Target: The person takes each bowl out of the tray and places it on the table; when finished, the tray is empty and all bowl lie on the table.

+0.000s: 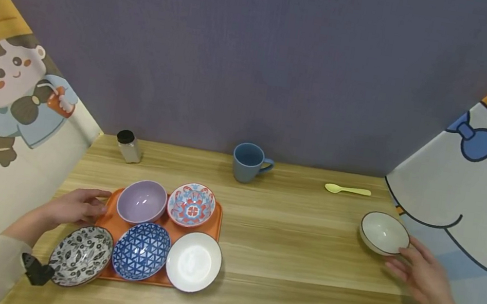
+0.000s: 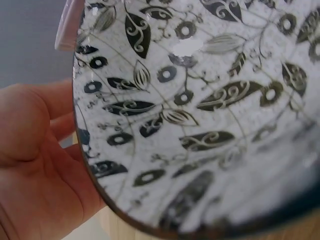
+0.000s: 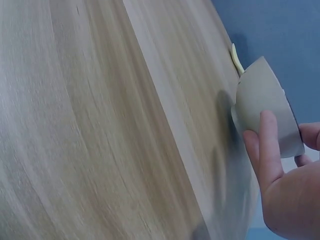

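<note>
At the table's right side my right hand (image 1: 422, 273) grips a cream bowl (image 1: 383, 234) with a thin brown rim. In the right wrist view, fingers (image 3: 270, 150) lie against the outside of the bowl, which is raised off the wood. My left hand (image 1: 79, 207) is at the left edge of an orange tray (image 1: 120, 228), fingers reaching toward its corner; the bowl hides part of it in the left wrist view. Nearest it are a black-and-white leaf-patterned bowl (image 1: 81, 256) and a purple bowl (image 1: 143, 202).
On the tray also stand a blue triangle-patterned bowl (image 1: 141, 252), a red-and-blue patterned bowl (image 1: 192, 205) and a white bowl (image 1: 194, 262). Along the back are a black-lidded jar (image 1: 129, 146), a blue mug (image 1: 247, 164) and a yellow spoon (image 1: 347, 190). Walls close three sides.
</note>
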A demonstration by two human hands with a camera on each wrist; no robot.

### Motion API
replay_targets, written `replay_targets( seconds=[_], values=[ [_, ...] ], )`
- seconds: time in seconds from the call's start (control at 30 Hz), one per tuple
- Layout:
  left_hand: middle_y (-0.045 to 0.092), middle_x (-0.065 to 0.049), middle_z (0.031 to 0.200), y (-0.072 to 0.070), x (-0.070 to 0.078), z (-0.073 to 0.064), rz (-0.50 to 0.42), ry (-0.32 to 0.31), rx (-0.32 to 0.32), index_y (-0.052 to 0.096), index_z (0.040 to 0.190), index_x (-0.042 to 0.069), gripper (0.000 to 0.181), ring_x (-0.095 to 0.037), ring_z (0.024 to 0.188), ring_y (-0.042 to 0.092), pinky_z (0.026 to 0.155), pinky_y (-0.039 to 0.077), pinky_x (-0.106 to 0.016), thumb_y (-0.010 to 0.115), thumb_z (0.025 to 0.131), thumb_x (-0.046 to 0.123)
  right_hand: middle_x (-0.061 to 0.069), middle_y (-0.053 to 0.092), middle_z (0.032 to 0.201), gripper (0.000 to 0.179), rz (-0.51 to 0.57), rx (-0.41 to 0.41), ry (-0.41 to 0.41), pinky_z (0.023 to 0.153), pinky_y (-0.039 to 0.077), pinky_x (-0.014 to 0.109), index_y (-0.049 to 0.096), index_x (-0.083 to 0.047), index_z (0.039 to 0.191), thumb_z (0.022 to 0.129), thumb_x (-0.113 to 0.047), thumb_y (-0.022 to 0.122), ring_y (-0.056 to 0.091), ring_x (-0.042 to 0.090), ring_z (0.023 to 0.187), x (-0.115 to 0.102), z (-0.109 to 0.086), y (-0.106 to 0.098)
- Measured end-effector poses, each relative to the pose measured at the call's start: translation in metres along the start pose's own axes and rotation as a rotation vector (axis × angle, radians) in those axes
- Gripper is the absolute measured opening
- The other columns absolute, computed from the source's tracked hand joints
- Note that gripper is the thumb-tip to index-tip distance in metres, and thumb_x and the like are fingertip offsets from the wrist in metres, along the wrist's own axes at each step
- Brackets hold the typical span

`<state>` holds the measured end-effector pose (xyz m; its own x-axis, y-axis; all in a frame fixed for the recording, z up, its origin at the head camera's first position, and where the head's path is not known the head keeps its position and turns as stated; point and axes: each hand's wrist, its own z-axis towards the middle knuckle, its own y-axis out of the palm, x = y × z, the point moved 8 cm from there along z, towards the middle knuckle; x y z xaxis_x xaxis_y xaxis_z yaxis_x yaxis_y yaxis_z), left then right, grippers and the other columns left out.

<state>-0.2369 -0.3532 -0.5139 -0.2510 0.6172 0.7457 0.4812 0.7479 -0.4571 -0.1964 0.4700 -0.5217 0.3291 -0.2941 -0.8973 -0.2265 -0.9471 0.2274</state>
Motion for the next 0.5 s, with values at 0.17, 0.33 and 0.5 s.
replay_targets(
  seconds=[0.17,0.33,0.5],
  values=[
    [0.062,-0.022,0.117,-0.0064,-0.0074,-0.0012,-0.039,0.022,0.009,0.029,0.155,-0.01,0.063,-0.028,0.094,0.068,0.075,0.061,-0.036,0.056,0.101,0.004,-0.008,0.051,0.112,0.083,-0.015,0.036,0.002,0.084,0.061,0.038,0.007,-0.026,0.167,0.104,-0.011,0.059,0.076,0.02,0.088,0.0007,0.0019,-0.006],
    [0.063,-0.02,0.112,-0.0086,-0.0091,-0.0016,-0.021,0.033,-0.006,0.031,0.155,-0.008,0.066,-0.028,0.089,0.066,0.068,0.061,-0.035,0.059,0.096,-0.001,-0.005,0.048,0.115,0.084,-0.014,0.051,0.013,0.085,0.061,0.039,0.007,-0.026,0.166,0.103,-0.011,0.06,0.076,0.021,0.088,0.001,0.003,-0.0078],
    [0.064,-0.017,0.107,-0.0093,-0.0097,-0.0006,0.005,0.041,0.001,0.033,0.155,-0.007,0.067,-0.027,0.085,0.065,0.062,0.058,-0.033,0.062,0.095,0.0,-0.008,0.052,0.111,0.083,-0.031,0.05,0.029,0.086,0.06,0.04,0.007,-0.028,0.166,0.104,-0.014,0.06,0.077,0.022,0.089,0.0037,0.0035,-0.0096]
  ],
)
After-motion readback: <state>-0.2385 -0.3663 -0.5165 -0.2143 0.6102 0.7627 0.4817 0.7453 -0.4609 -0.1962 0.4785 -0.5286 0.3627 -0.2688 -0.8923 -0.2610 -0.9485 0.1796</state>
